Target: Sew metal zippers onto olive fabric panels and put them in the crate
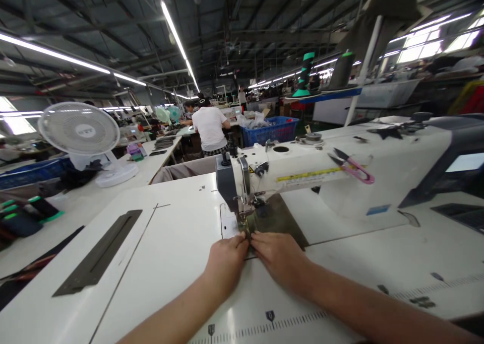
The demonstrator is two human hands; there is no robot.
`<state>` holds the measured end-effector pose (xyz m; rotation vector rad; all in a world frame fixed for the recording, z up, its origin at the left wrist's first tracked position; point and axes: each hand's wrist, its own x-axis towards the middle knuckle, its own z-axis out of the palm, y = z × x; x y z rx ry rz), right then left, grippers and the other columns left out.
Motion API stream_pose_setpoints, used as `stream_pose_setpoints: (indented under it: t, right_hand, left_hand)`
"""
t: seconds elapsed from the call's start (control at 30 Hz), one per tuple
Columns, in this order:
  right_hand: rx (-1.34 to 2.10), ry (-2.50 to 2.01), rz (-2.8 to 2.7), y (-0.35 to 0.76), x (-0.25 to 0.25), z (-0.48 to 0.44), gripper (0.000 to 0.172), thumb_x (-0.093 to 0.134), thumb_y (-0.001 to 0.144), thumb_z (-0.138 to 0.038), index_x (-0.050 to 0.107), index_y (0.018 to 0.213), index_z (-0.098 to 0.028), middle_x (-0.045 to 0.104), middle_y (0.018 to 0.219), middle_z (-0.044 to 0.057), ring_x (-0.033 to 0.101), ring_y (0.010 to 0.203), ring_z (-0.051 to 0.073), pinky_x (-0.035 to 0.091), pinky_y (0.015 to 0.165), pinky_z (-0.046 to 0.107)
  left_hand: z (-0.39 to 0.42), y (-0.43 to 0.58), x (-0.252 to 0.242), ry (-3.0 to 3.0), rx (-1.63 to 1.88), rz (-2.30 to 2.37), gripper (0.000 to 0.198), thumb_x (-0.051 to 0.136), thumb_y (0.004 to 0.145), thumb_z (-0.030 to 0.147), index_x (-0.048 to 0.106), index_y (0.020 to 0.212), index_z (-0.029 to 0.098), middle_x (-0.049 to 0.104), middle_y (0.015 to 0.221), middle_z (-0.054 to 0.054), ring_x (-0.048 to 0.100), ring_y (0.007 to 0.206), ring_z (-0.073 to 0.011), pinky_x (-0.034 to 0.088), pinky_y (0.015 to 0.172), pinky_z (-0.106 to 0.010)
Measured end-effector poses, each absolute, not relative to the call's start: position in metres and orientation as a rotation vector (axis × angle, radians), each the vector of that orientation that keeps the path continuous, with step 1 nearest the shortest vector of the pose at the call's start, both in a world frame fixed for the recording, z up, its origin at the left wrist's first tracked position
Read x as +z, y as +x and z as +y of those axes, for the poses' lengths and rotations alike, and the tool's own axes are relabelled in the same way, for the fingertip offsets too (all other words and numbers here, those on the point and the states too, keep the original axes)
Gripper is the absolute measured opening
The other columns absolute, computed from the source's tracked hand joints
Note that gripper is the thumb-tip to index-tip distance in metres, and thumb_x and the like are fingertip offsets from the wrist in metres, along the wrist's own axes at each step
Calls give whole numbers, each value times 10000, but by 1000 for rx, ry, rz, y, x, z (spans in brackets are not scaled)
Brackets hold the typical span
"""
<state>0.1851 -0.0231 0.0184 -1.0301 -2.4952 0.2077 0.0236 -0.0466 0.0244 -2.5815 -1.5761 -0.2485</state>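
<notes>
A piece of dark olive fabric [284, 217] lies under the needle and presser foot [245, 214] of a white sewing machine [302, 167]. My left hand [226, 261] is closed at the near edge of the fabric, just in front of the presser foot, its fingers curled and the thumb side facing the right hand. Close beside it, my right hand [282, 258] grips the same edge with its fingertips. The fingertips of the two hands almost meet. Part of the fabric's edge is hidden under the fingers.
On the left lies a folded olive fabric strip [100, 251]. Pink-handled scissors [353, 166] rest against the machine arm. Thread cones [304, 74] stand above it. A white fan [80, 130] and dark thread spools [26, 215] are at left. Ahead, a person in white [209, 125] sits near a blue crate [270, 130].
</notes>
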Motion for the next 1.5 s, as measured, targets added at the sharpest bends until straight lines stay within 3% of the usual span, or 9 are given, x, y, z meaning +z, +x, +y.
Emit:
stream_pose_setpoints:
  t: [0.07, 0.2, 0.7, 0.87, 1.0, 1.1, 1.27, 1.5]
  right_hand:
    - [13, -940, -2462, 184, 1, -32, 285, 515, 759, -19, 650, 1008, -51, 640, 1055, 167, 606, 976, 257, 495, 839, 352]
    - [-262, -754, -2342, 184, -16, -30, 280, 478, 760, -6, 657, 974, -28, 664, 996, 159, 636, 906, 247, 538, 781, 335]
    - [-170, -708, -2270, 177, -13, 4, 277, 470, 732, 31, 660, 927, -24, 676, 956, 153, 649, 850, 224, 530, 799, 296]
    - [-183, -745, -2217, 174, -9, 5, 237, 484, 744, 16, 663, 873, -70, 685, 926, 133, 656, 726, 217, 566, 682, 313]
    - [-259, -761, -2165, 174, -20, 0, 270, 438, 792, -23, 654, 953, -44, 675, 966, 146, 648, 840, 230, 546, 780, 346]
    - [-300, -718, -2189, 176, -24, 0, 331, 361, 808, 3, 666, 926, -51, 682, 945, 137, 653, 833, 212, 546, 783, 323]
    - [-330, -689, -2245, 177, -15, 7, 364, 308, 831, 15, 658, 913, -37, 685, 922, 138, 657, 825, 197, 544, 776, 288]
    - [-173, -718, -2287, 176, -6, 16, 313, 350, 824, 19, 639, 853, -94, 688, 880, 113, 657, 794, 187, 556, 672, 257]
  left_hand:
    - [-53, 24, 17, -2564, -274, -1506, 221, 548, 775, 50, 616, 977, 111, 643, 1042, -117, 643, 852, -239, 539, 736, -357]
    - [-52, 22, 12, -2541, -338, -1368, 189, 563, 758, 45, 623, 926, 106, 653, 917, -88, 639, 712, -212, 557, 638, -334]
    - [-19, 16, 5, -2436, -345, -1324, 113, 560, 763, 75, 611, 836, 144, 614, 772, -56, 596, 603, -192, 540, 544, -311]
    - [-15, 9, 6, -2490, -553, -1381, 154, 503, 802, 91, 617, 879, 159, 630, 809, -62, 628, 672, -178, 556, 606, -279]
    - [-27, 3, 4, -2500, -732, -1261, 200, 421, 871, 155, 598, 964, 169, 650, 1002, -87, 630, 920, -220, 528, 830, -407]
    - [-32, 4, 2, -2494, -731, -1155, 283, 328, 908, 139, 609, 902, 171, 665, 1006, -81, 620, 966, -211, 464, 926, -453]
    - [-23, 8, 0, -2491, -708, -1096, 334, 290, 913, 119, 612, 828, 136, 682, 897, -91, 643, 891, -182, 448, 951, -418]
    - [-8, 4, -1, -2477, -688, -1098, 269, 357, 909, 122, 611, 824, 133, 679, 920, -85, 638, 909, -179, 485, 903, -376]
